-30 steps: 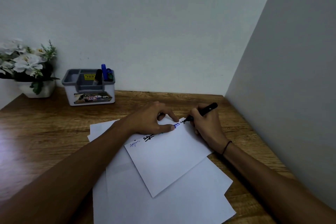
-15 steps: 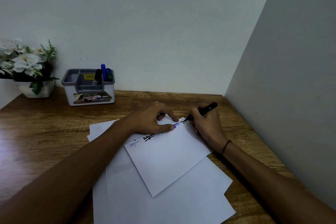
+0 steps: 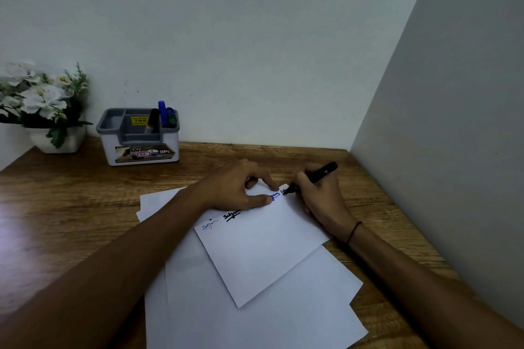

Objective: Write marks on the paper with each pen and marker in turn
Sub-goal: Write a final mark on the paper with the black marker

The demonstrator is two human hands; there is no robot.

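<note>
A white sheet of paper [image 3: 261, 249] lies tilted on top of other white sheets on the wooden desk [image 3: 71, 207]. Along its top edge are written marks: thin blue, thick black, blue again, and a small black one at the far corner. My right hand [image 3: 320, 195] grips a black pen [image 3: 317, 174], its tip touching the paper at that corner. My left hand [image 3: 238, 187] presses on the sheet's top edge with fingertips, covering part of the writing. A grey and white pen holder [image 3: 139, 136] at the back holds a black marker, a blue marker and a green-capped one.
A white pot of white flowers [image 3: 42, 108] stands at the back left by the wall. A grey wall [image 3: 439, 150] runs close along the desk's right side. Loose sheets [image 3: 255, 320] spread toward the near edge.
The pen tip has shifted very slightly at the paper's top corner as the small black mark grows. My left hand stays pressed on the sheet.
</note>
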